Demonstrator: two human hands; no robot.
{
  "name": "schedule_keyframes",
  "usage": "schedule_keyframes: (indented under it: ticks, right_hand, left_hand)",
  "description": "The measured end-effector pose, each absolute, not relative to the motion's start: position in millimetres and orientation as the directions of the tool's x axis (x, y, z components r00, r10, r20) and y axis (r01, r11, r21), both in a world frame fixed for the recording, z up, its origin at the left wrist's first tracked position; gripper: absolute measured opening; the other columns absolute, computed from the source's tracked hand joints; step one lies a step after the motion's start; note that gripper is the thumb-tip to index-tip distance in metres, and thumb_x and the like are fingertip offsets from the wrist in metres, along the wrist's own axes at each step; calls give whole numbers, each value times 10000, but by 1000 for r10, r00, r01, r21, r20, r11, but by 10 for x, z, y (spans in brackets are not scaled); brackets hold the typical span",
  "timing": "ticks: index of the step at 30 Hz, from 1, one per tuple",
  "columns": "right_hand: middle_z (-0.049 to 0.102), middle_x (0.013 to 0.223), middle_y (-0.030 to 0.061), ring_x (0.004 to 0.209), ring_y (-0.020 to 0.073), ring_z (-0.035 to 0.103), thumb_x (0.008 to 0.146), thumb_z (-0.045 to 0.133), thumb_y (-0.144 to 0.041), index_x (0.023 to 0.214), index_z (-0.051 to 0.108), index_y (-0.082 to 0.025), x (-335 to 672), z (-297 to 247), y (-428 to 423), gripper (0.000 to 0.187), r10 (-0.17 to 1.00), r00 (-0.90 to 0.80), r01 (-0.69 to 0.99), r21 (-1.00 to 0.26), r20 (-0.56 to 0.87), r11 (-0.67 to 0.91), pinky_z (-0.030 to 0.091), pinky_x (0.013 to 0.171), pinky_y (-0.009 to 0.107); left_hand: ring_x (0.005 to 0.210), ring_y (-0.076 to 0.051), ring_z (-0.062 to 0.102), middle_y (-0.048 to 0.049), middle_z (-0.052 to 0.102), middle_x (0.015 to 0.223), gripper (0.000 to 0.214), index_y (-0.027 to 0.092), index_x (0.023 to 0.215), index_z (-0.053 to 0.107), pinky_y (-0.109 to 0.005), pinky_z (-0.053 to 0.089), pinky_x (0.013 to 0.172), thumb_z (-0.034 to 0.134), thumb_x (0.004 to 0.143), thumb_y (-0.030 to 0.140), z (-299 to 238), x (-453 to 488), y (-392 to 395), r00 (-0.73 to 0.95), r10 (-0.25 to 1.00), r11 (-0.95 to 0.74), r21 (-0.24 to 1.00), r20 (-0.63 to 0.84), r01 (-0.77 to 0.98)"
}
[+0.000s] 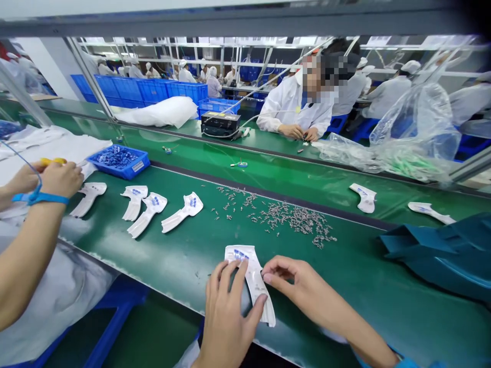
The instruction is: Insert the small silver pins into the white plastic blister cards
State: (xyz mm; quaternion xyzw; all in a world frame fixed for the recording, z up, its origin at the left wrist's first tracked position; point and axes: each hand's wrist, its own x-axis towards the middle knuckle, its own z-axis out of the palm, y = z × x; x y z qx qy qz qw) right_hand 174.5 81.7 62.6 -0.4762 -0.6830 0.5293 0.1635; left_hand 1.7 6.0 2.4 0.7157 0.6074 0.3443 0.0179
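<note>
A white curved plastic shell with blue pieces at its top end lies on the green bench in front of me. My left hand steadies it, fingers over its left side and thumb on its lower right. At the shell's right edge, my right hand pinches thumb and forefinger together. Something small and dark shows at those fingertips, too small to name. Beyond both hands spreads a loose pile of small metal parts.
More white shells lie to the left, near a blue tray of small blue pieces. A co-worker's hands work at far left. Across the green belt sits another person. A dark teal object stands at right.
</note>
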Motion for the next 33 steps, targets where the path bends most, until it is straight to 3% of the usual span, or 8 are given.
schedule_keyframes:
  ticks: [3,7,23,33]
  right_hand:
    - [686,918,22,815,194,591,956,531,-404,899,674,-247,1775,679,850,220,796,-522,648,-749,-305,138,409,700,297]
    - [681,921,30,870,218,585,951,524,-354,882,672,-254,1730,675,856,191,748,-570,692,-689,-340,215,382,672,298]
    - [650,859,9,792,180,552,966,496,-334,866,643,-235,1654,716,901,204,673,-620,709,-655,-403,261,370,658,282]
    - [642,844,9,774,188,544,925,526,-263,852,573,-234,1584,751,871,92,722,-544,796,-535,-427,283,317,627,286]
  left_hand:
    - [1360,-361,436,-121,515,1466,566,192,1406,498,-496,457,1000,644,899,396,0,-2,44,97,918,-251,374,383,893]
    - [1380,-359,423,-94,517,1477,522,209,1369,542,-515,412,1038,611,914,455,-6,29,26,86,929,-242,416,359,877]
    - [1378,-359,430,-69,530,1469,514,219,1343,570,-520,411,1038,602,913,500,-2,29,27,78,933,-242,450,352,860]
    - [1390,-363,409,-43,498,1499,527,241,1376,534,-545,394,1038,608,912,481,8,20,24,93,943,-248,487,320,837]
